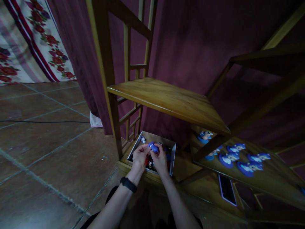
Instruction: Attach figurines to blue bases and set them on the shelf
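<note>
Over an open cardboard box [172,156] on the lowest wooden shelf, my two hands hold one small blue toy figure [153,147] between them. My left hand [140,156], with a black band on its wrist, pinches the figure's left side. My right hand [160,160] grips its right side from below. The box holds several more small figures, dark and hard to make out. On a shelf to the right, several blue figures [234,157] lie in rows.
A wooden shelf unit [166,98] stands against a dark red curtain [202,41]. A phone [227,190] lies on the low shelf right of the box. Tiled floor [47,143] spreads to the left, with a thin black cable and a flowered cloth [35,41] behind.
</note>
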`<state>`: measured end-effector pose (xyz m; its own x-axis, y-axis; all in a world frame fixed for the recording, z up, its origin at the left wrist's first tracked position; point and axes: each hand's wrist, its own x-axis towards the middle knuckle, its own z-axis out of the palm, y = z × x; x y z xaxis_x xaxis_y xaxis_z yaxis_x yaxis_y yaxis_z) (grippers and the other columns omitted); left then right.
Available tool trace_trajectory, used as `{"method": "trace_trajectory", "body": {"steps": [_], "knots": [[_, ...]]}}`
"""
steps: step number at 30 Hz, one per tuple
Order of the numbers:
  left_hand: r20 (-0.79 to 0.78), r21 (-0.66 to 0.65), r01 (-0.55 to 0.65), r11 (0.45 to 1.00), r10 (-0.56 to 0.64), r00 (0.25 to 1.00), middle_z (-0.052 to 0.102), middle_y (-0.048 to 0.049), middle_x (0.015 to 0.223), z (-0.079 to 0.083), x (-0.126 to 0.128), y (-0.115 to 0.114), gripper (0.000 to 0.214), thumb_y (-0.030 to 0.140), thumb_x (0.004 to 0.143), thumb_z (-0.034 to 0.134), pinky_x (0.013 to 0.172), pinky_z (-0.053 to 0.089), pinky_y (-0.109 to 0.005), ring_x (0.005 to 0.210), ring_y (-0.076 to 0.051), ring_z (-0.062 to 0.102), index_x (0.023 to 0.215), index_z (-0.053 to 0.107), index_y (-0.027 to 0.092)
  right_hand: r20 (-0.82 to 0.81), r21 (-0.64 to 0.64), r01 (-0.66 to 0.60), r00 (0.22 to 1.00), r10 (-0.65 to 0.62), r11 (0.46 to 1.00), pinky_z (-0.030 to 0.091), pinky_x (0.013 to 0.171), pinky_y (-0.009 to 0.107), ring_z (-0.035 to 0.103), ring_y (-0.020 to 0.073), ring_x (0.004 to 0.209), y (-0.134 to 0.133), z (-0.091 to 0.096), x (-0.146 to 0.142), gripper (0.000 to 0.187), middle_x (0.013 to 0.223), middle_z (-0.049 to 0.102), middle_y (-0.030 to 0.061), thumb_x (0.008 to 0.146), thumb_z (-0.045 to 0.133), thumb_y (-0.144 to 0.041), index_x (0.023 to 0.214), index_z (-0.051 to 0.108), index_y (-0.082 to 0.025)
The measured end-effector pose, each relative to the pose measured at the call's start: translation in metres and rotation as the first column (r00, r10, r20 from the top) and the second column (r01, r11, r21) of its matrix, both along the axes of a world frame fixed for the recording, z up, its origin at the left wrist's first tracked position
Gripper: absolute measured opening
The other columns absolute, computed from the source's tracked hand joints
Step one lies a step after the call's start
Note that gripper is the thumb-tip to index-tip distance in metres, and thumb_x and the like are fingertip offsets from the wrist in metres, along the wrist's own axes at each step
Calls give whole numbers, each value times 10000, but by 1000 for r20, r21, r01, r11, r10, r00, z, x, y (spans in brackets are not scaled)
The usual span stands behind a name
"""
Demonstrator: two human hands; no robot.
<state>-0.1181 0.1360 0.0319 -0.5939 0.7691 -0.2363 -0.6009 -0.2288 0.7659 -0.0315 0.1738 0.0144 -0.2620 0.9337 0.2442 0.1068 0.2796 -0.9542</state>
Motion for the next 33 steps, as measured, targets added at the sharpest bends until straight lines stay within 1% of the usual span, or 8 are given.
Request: {"method": "trace_trajectory", "body": {"steps": [3,8,13,17,24,29,31,33], "knots": [[-106,10,-5,1000,6,994,665,-19,654,0,1,1,219,140,580,744,583,480,-223,563,-112,589,780,658,127,64,52,31,997,-35,998,438,826,317,557,196,925,-1,5,2,298,1004,628,39,717,575,-282,1011,585,-235],[-249,-26,-18,1000,11,968,679,-34,700,-1,2,2,202,157,604,716,613,477,-235,608,-126,592,800,675,134,75,50,19,997,-23,999,443,813,309,569,191,893,0,8,4,311,985,638,39,738,560,-285,1042,586,-229],[-351,-22,-61,998,49,935,679,-40,689,-5,2,2,193,173,601,707,644,472,-253,639,-144,598,787,682,128,57,68,-8,998,4,998,452,829,306,583,184,900,3,4,6,303,984,653,39,742,547,-268,1035,607,-215],[-412,-23,-81,996,64,909,675,-40,668,-10,2,3,206,209,591,715,657,467,-269,642,-153,601,773,684,120,63,45,-20,998,17,999,473,810,299,605,179,874,8,-1,7,306,974,668,42,735,556,-268,1026,624,-201],[-470,-64,-79,995,40,882,694,-65,730,-18,1,5,230,239,620,702,650,464,-268,641,-151,600,812,691,113,20,-52,-55,998,56,997,495,795,301,625,182,855,12,-5,7,325,965,682,44,716,582,-276,1025,638,-190],[-504,-90,-94,991,36,863,693,-53,710,-18,0,4,177,226,608,717,658,465,-256,641,-148,604,751,695,124,8,-131,-87,996,89,988,504,778,305,633,185,841,15,-9,11,351,960,687,48,711,603,-313,1034,635,-180],[-470,-88,-50,995,3,882,684,-43,676,-18,-1,5,164,218,606,725,642,468,-249,618,-138,599,735,691,123,11,-152,-110,994,113,982,507,771,307,633,191,852,17,-10,13,360,953,687,46,709,612,-332,1037,631,-186],[-377,-84,25,996,-55,924,678,-41,662,-17,-3,6,180,207,597,739,612,476,-243,584,-127,591,742,685,117,31,-156,-135,989,142,978,509,762,308,634,193,853,18,-8,16,360,944,686,38,711,616,-353,1038,629,-202]]}}
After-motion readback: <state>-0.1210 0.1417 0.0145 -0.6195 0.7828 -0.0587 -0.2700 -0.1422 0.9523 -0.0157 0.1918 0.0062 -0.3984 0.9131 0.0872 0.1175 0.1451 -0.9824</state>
